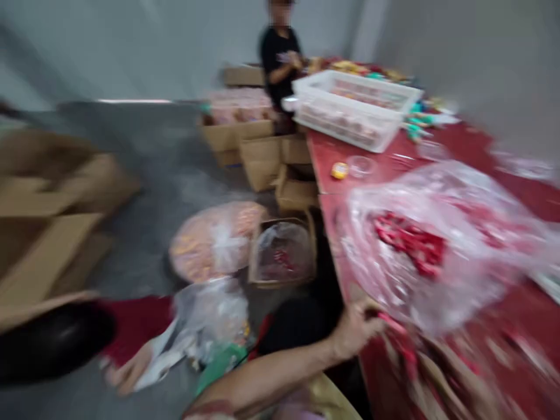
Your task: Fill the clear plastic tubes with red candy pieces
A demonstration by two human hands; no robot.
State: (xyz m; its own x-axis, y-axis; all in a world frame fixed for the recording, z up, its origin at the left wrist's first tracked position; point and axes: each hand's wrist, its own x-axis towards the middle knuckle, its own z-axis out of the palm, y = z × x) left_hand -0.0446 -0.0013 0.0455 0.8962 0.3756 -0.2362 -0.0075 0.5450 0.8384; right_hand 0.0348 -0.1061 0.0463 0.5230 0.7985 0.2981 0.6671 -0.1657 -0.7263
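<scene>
My left hand (356,328) reaches over the near edge of the red table, its thumb and fingers closed on a pinkish-red strip-like piece (405,344). Motion smears my right hand (455,379), low on the right beside that piece; whether its fingers hold anything is unclear. Just beyond both hands lies a large clear plastic bag (472,286), its mouth spread wide, with small shiny red pieces (411,242) inside. The kind of these pieces is too blurred to make out.
A white plastic crate (350,128) stands farther along the red table (332,204), near a yellow roll (339,170). A person in black (282,64) stands behind it. Cartons (262,157) and filled bags (219,242) cover the floor; another person's hand (129,370) is at lower left.
</scene>
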